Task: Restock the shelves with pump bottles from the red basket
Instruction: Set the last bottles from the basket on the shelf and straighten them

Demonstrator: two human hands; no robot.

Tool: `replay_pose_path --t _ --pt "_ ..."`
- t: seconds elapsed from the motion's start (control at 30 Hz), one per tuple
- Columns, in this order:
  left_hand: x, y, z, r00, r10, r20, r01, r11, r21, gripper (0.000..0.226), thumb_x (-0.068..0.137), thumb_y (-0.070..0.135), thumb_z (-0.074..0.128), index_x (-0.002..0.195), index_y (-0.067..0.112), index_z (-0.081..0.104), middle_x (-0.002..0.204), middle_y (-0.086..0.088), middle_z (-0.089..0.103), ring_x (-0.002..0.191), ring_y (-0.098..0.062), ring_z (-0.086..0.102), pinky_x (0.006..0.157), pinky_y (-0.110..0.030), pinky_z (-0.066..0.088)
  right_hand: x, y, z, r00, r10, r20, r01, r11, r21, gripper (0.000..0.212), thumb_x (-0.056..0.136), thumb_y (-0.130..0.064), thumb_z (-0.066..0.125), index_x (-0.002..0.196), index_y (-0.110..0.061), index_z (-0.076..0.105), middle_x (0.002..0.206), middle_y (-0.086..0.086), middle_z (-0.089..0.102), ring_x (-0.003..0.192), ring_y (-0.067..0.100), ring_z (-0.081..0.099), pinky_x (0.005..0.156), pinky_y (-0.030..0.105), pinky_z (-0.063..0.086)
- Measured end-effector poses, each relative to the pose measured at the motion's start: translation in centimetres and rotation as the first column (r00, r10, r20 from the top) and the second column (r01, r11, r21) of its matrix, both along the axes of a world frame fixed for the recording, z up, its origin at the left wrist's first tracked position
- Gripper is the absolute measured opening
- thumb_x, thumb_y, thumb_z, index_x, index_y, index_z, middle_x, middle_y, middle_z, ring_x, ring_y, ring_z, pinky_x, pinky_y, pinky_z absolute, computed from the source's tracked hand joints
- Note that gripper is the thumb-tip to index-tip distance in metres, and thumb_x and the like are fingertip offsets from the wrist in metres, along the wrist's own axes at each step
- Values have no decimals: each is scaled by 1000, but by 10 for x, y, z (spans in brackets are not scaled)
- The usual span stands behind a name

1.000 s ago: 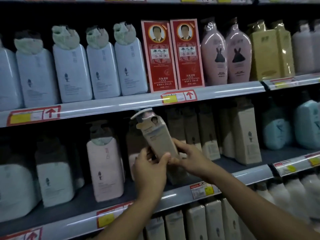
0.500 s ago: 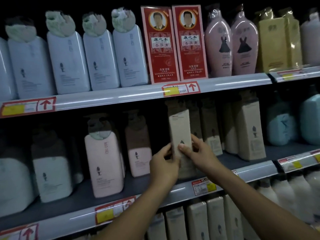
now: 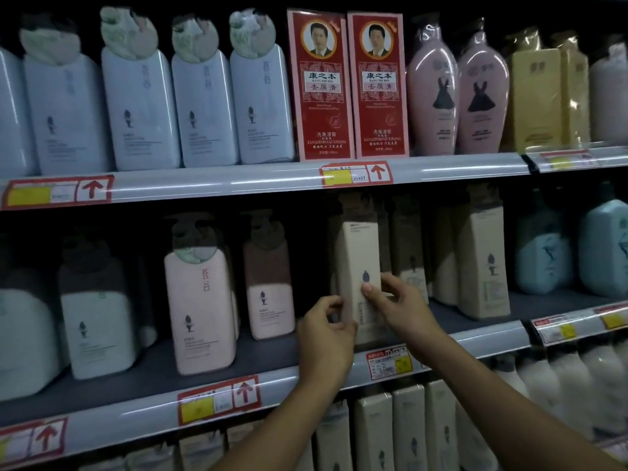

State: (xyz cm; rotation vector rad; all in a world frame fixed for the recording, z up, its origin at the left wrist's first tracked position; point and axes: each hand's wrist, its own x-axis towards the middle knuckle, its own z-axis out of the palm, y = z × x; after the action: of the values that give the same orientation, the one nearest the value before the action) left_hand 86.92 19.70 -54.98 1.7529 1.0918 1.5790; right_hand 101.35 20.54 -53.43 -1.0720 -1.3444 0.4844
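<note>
Left hand [image 3: 326, 331]: we see its fingers curled round the left edge of the beige bottle [image 3: 362, 280].
Right hand [image 3: 397, 307]: we see its thumb on the bottle's front, fingers wrapped round the right side.
Beige bottle: upright at the front of the middle shelf [image 3: 272, 382], left of a row of like bottles.
Pink bottle [image 3: 200, 307]: same shelf, further left.
Red boxes [image 3: 348, 86]: we count two on the upper shelf.

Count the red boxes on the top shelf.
2. Both stand upright side by side on the top shelf: the left red box next to the white bottles, the right red box next to the pink bottles. More may stand hidden behind them.
</note>
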Motion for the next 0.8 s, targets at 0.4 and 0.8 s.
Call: replay_pose_path --t 0.4,0.8 --pt "-6 -3 3 998 -68 -5 67 996 -56 42 84 11 76 123 20 64 98 14 68 83 -7 71 63 -10 53 -14 -10 -15 995 -87 -43 89 996 32 29 96 -30 65 125 -25 67 109 -9 75 101 4 71 73 14 55" --pt "-110 -73 -7 998 -53 -21 52 997 -57 43 85 20 77 125 21 62 116 6 68 90 -2 68 74 -16 55 -131 -112 -43 986 -166 -20 167 984 66 23 95 -38 66 115 -30 63 113 -11 66 106 4 62 79 13 49"
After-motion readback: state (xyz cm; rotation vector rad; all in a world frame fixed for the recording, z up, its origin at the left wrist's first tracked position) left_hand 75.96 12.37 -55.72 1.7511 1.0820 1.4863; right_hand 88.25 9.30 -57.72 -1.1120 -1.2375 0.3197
